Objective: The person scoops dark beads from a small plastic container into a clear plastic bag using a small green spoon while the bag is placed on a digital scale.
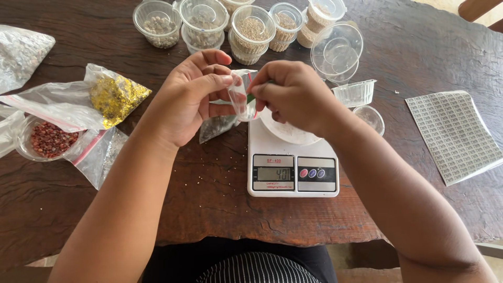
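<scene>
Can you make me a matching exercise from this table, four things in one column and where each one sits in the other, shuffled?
Things:
1. white digital kitchen scale
2. clear plastic bag of yellow seeds
3. grey patterned paper sheet
4. small clear zip bag

Places:
A. right side of the table
B. pinched between left hand and right hand
C. left of the hands
D. below the hands, centre

Pairs: 1-D, 2-C, 3-A, 4-B

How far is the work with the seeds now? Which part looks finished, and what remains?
Done, it seems: five clear cups at the table's far edge already hold seeds. In hand: the left hand and right hand hold a small clear bag above the white scale, which shows a reading. Left: the empty cups beside the scale, the bag of yellow seeds and the dish of red seeds.
</scene>
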